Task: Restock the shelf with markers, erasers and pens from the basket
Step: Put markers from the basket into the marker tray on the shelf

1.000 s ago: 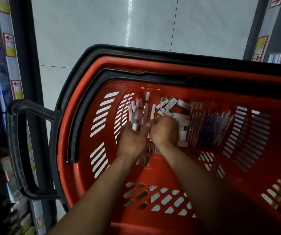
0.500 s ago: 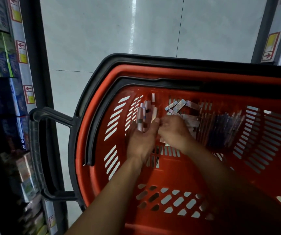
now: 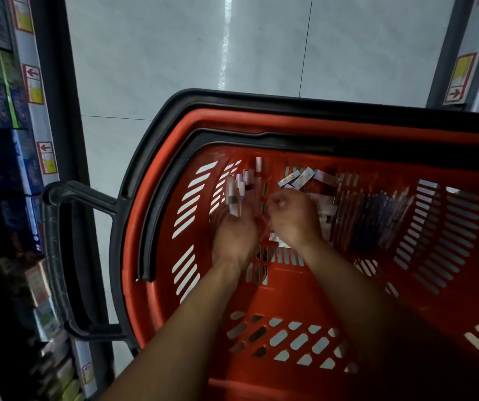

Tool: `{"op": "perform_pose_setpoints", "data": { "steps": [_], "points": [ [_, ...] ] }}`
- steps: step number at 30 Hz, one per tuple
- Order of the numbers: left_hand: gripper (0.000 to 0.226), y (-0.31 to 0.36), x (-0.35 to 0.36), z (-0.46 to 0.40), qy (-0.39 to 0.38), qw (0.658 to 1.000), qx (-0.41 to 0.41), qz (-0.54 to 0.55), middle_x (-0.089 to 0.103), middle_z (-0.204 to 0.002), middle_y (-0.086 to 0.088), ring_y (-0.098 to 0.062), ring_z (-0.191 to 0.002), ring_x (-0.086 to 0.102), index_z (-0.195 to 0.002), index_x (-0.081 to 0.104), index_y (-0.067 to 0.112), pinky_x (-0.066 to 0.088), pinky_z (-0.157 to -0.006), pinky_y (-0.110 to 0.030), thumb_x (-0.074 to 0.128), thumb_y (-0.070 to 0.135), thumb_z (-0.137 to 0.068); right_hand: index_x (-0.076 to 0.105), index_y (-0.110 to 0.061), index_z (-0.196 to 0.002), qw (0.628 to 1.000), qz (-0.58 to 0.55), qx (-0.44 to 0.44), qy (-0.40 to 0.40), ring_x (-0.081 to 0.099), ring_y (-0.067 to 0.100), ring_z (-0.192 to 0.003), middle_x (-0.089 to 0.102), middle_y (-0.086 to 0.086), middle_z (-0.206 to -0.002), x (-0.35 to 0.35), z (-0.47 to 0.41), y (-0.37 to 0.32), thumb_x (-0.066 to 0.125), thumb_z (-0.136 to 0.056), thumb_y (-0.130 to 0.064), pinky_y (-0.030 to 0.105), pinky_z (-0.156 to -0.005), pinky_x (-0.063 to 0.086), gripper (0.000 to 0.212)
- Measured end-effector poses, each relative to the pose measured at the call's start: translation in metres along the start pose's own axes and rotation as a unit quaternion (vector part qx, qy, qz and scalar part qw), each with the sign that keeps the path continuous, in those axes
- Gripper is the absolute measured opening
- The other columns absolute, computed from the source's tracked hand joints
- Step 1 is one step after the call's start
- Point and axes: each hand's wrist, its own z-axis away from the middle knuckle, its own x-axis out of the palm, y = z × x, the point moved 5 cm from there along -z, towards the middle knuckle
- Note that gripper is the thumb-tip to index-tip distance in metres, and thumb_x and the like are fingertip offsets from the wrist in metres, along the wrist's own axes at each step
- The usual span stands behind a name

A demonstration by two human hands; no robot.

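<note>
- Basket (image 3: 313, 124): red plastic with slotted walls and floor and a black rim and handles. It stands on pale floor tiles (image 3: 192, 53). Both forearms reach into it from the near edge.
- Left hand (image 3: 234, 235): inside the basket, left of centre, back toward the camera. Its fingers are curled round a few white markers (image 3: 234, 198), which stick up past the fingertips. The picture is blurred here; their number cannot be told.
- Right hand (image 3: 293, 217): just beside the left hand, fingers curled down over the pile of erasers (image 3: 304, 176). Whether it holds anything cannot be told.
- More markers (image 3: 252, 176) lie on the basket floor beyond the left hand.
- Pens (image 3: 377, 218): a row lying right of the erasers on the basket floor.
- Shelf (image 3: 34, 134): at the left edge, stocked with boxes and carrying price labels on its front strip.
</note>
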Motion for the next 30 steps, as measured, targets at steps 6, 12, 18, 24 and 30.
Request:
{"op": "perform_pose_setpoints", "data": {
  "steps": [6,12,18,24,30],
  "points": [
    [0.047,-0.014,0.001,0.004,0.019,0.998,-0.041,0.033,0.062,-0.057,0.007,0.000,-0.038,0.049,-0.085,0.067,0.023,0.033,-0.045,-0.020,0.052,0.065,-0.098,0.074,-0.013,-0.110,0.973,0.226,0.042,0.017,0.069,0.029,-0.101,0.072,0.012,-0.106,0.025,-0.009,-0.010,0.051,-0.107,-0.024,0.036,-0.082,0.059,0.026],
    [0.023,-0.021,0.004,0.003,0.001,0.998,-0.044,0.047,0.060,-0.059,0.007,-0.001,-0.034,0.044,-0.092,0.066,0.021,0.033,-0.046,-0.022,0.062,0.043,-0.098,0.077,-0.007,-0.107,0.965,0.252,0.074,0.007,0.071,0.032,-0.099,0.074,0.016,-0.104,0.024,-0.011,-0.013,0.054,-0.103,-0.016,0.033,-0.077,0.057,0.024],
    [0.022,-0.019,0.003,0.004,-0.002,0.998,-0.038,0.051,0.067,-0.067,0.002,0.001,-0.033,0.046,-0.096,0.068,0.022,0.033,-0.044,-0.020,0.061,0.042,-0.099,0.075,-0.009,-0.101,0.967,0.251,0.048,0.002,0.070,0.027,-0.091,0.072,0.011,-0.097,0.019,-0.005,-0.010,0.055,-0.103,-0.020,0.031,-0.069,0.053,0.024],
    [0.017,-0.018,0.004,0.004,0.023,0.997,-0.020,0.074,0.075,-0.070,0.008,-0.007,-0.049,0.066,-0.098,0.070,0.026,0.055,-0.054,-0.031,0.065,0.042,-0.098,0.075,-0.007,-0.106,0.943,0.328,0.053,0.005,0.072,0.032,-0.097,0.073,0.016,-0.103,0.027,-0.015,-0.015,0.056,-0.102,-0.016,0.033,-0.076,0.056,0.022],
    [0.020,-0.024,0.003,0.004,0.035,0.997,-0.023,0.071,0.074,-0.077,0.005,-0.010,-0.054,0.061,-0.104,0.071,0.026,0.044,-0.057,-0.025,0.065,0.043,-0.096,0.075,-0.007,-0.100,0.945,0.322,0.050,0.005,0.072,0.030,-0.091,0.074,0.013,-0.099,0.037,-0.019,-0.019,0.050,-0.104,-0.014,0.033,-0.066,0.047,0.026]
  ]
}}
